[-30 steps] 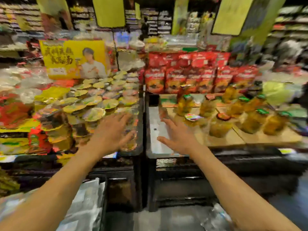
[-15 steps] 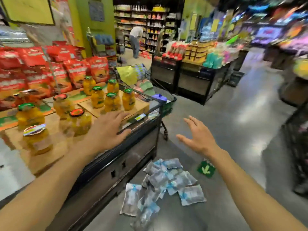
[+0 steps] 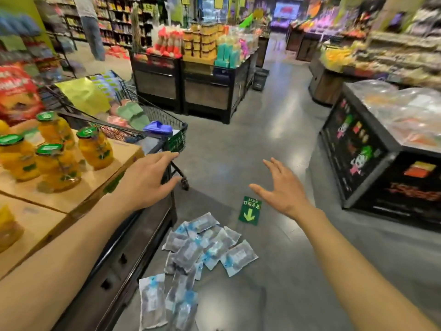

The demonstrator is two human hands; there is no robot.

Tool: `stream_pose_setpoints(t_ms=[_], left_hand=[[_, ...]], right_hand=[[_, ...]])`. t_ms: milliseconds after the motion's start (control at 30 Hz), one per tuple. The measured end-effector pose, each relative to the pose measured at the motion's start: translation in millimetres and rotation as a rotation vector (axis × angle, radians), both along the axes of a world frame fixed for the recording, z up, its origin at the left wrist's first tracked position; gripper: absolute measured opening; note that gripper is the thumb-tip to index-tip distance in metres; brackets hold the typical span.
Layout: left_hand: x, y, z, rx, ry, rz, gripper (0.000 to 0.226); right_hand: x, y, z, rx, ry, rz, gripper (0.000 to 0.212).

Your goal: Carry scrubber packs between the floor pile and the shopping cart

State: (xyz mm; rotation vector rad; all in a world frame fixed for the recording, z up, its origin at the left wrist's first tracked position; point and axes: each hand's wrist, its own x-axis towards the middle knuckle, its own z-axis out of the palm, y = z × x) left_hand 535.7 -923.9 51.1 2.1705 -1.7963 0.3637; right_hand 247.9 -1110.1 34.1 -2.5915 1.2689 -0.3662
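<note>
The left hand is held out with fingers straight and relaxed, grasping nothing, above the corner of the display bench. Its fingertips lie in front of the shopping cart, which stands just beyond the bench corner (contact with the cart cannot be determined). The right hand is likewise released, fingers spread, in the air above the floor, well apart from the cart. Jars of yellow fruit with green lids stand upright on cardboard boxes on the bench, left of the left hand. A heap of blue-and-grey packets lies on the floor beside the bench base, below both hands. A green arrow sticker lies flat on the floor, just beyond the packets.
</note>
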Motion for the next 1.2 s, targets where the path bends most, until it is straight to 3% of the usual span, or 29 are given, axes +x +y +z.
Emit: stream_pose_setpoints(t_ms=[200, 400, 533, 700, 833, 933, 1067, 1200], left_hand=[[53.3, -61.4, -18.5, -0.023, 0.113, -0.042, 0.064], [78.1, -111.6, -111.3, -0.056, 0.161, -0.083, 0.064], [88.1, -135.6, -240.7, -0.055, 0.189, -0.076, 0.066], [98.0, -144.9, -471.5, 0.012, 0.26, -0.002, 0.069], [103.0, -134.1, -652.7, 0.118, 0.281, 0.009, 0.074], [110.7, -122.8, -758.6, 0.159, 0.272, 0.017, 0.077], [108.6, -113.5, -843.6, 0.18, 0.263, 0.025, 0.075], [104.6, -110.9, -864.1, 0.167, 0.311, 0.048, 0.073]], right_hand=[[53.9, -35.5, -13.0, -0.012, 0.026, -0.022, 0.086], [95.7, -78.3, -89.0, -0.058, 0.102, 0.031, 0.088], [116.5, -101.1, -210.9, -0.068, 0.075, 0.062, 0.091], [128.5, -103.7, -448.1, -0.058, 0.02, 0.071, 0.103], [125.5, -102.2, -628.6, -0.041, -0.063, 0.062, 0.098], [123.4, -101.8, -727.8, -0.011, -0.102, 0.076, 0.093], [122.0, -98.6, -805.2, -0.03, -0.07, 0.132, 0.091], [122.8, -98.2, -827.6, -0.045, 0.012, 0.164, 0.092]])
